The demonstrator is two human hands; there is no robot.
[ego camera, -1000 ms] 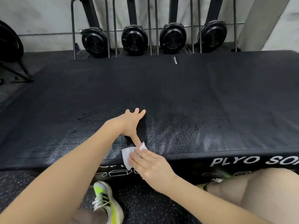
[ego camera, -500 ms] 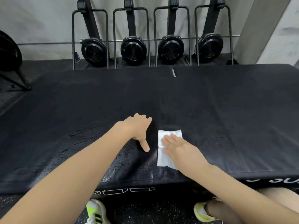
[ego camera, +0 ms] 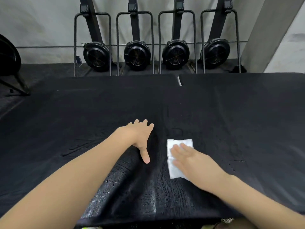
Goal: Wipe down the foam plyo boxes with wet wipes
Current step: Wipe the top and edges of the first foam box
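The black foam plyo box [ego camera: 82, 116] fills the middle of the head view, its top damp and streaked near me. A second black box [ego camera: 239, 100] lies flush against it on the right. A white wet wipe [ego camera: 175, 171] lies flat on the top, slightly right of centre. My right hand [ego camera: 193, 161] presses on the wipe with straight fingers and covers its right part. My left hand [ego camera: 139, 138] rests flat on the box just left of the wipe, fingers spread, thumb pointing back at me.
Several upright black rowing machines [ego camera: 137, 55] stand in a row against the grey wall behind the boxes. A dark machine on a stand [ego camera: 9, 63] sits at the far left. A grey pillar [ego camera: 270, 30] rises at the right.
My right hand has slid the wipe from the box's front edge up onto the top and a little further away. My left hand stayed planted. The view moved forward over the box.
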